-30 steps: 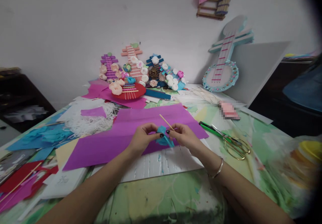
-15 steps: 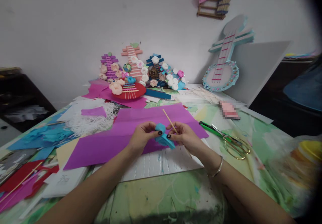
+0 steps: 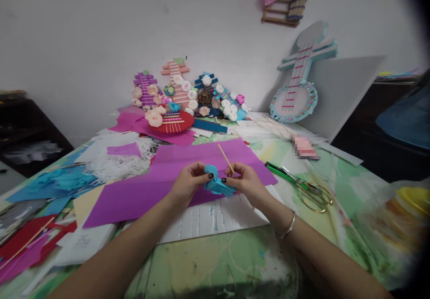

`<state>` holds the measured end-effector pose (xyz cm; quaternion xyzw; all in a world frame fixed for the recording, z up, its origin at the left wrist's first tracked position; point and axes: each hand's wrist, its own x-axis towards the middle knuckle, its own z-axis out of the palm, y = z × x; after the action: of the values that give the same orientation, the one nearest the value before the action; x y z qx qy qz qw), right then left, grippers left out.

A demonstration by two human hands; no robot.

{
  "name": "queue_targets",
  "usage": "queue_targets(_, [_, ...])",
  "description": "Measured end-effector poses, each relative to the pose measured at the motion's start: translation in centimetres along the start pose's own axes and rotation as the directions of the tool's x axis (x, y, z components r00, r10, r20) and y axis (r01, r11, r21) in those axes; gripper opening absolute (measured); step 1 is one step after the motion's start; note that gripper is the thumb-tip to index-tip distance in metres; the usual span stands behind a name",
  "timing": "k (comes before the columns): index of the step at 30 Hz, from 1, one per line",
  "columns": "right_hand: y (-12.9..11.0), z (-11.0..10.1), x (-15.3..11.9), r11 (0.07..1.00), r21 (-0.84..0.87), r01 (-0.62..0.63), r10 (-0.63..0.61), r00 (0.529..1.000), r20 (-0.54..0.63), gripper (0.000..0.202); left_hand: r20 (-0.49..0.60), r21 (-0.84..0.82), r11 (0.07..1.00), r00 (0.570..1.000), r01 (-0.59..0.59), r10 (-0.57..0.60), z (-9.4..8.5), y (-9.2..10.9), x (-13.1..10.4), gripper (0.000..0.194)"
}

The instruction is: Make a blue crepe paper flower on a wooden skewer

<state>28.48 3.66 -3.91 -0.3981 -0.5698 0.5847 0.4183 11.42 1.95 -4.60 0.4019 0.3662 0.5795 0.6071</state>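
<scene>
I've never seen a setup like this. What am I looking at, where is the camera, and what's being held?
No machine here: the camera sits on a person's head and looks forward and down. Their bare left hand pinches a bright-blue crinkled paper piece; their bare right hand touches it too and holds a thin, pale wooden stick. Below, on the green patterned tablecloth, lie a large purple paper sheet and a streaked white board. Gold-handled metal scissors lie to the right. Flower-decorated, instrument-shaped crafts are at the back.
</scene>
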Motion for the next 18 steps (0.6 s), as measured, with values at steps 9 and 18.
queue_targets(9, [-0.24, -0.03, -0.35, 0.988, -0.035, 0.152, -0.147, 0.982, 0.122, 0.025, 0.157, 0.164, 0.985, 0.987, -0.047, 0.021, -0.17, -0.58, -0.06, 0.022])
queue_targets(18, [0.52, -0.28, 0.14, 0.987, -0.107, 0.121, -0.103, 0.982, 0.157, 0.021, 0.105, 0.162, 0.985, 0.994, -0.059, 0.042, -0.34, -0.89, -0.03, 0.019])
